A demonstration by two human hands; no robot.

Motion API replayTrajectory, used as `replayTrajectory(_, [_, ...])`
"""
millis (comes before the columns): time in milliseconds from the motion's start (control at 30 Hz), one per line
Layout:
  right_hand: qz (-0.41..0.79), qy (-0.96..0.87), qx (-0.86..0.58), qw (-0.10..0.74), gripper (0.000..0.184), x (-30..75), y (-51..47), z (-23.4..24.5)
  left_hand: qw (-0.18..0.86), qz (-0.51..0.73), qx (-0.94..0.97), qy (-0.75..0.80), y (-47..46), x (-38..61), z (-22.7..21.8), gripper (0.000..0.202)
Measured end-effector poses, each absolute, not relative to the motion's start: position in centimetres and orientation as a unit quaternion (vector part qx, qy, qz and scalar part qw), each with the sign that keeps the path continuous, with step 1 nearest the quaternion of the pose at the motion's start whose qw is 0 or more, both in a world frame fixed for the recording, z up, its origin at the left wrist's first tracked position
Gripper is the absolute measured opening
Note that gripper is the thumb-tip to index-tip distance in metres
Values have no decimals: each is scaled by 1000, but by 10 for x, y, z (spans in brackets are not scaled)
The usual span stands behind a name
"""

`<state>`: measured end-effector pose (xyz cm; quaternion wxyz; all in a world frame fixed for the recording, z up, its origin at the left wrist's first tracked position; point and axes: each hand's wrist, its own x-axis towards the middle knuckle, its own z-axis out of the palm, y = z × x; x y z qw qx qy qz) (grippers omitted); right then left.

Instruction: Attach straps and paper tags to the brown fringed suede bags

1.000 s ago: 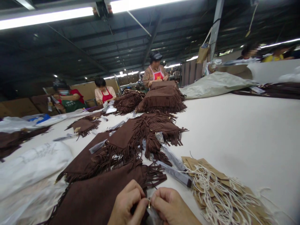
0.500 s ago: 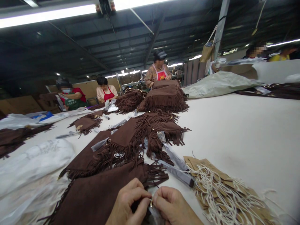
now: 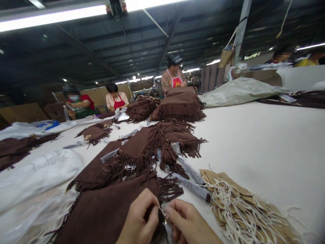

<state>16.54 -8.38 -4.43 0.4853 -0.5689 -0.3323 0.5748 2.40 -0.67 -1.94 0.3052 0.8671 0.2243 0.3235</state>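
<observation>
At the lower middle, my left hand [image 3: 141, 217] pinches a thin white string [image 3: 160, 209] between thumb and forefinger. Close to its right, my right hand [image 3: 186, 220] has its fingertips closed on a small gold metal fitting [image 3: 166, 219], with clear plastic hanging below. Its exact kind is partly hidden by the fingers. Under and beside my left hand lies a dark brown fringed suede bag [image 3: 101, 210]. To the right of my hands is a pile of brown paper tags [image 3: 215, 176] with tangled white strings [image 3: 236, 210].
More brown fringed bags [image 3: 137, 144] lie ahead, with a tall stack [image 3: 177, 105] behind. Plastic-wrapped strips [image 3: 193, 186] rest beside them on the white table [image 3: 266, 142]. White plastic bags [image 3: 43, 173] cover the left side. Several people [image 3: 174, 79] work across the table.
My left hand has drawn slightly up and left from my right hand, and the string now shows between them. The right hand stays near the gold fitting.
</observation>
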Motion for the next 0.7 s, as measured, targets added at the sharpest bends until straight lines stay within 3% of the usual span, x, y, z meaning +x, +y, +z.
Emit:
replayTrajectory(100, [596, -319, -550, 491, 56, 169, -83, -42, 478, 322, 762, 295, -2, 25, -21, 21])
replayTrajectory(200, [545, -375, -560, 498, 46, 172, -82, -39, 566, 327, 695, 300, 0, 27, -18, 30])
replayTrajectory(400, [379, -514, -575, 511, 18, 175, -84, -30, 588, 349, 671, 288, -5, 31, -12, 40])
replayTrajectory(567, [435, -462, -557, 536, 24, 173, -85, -36, 600, 326, 672, 286, -6, 30, -17, 40])
replayTrajectory(700, [451, -449, -542, 549, 30, 174, -82, -39, 594, 296, 695, 276, -6, 30, -17, 27])
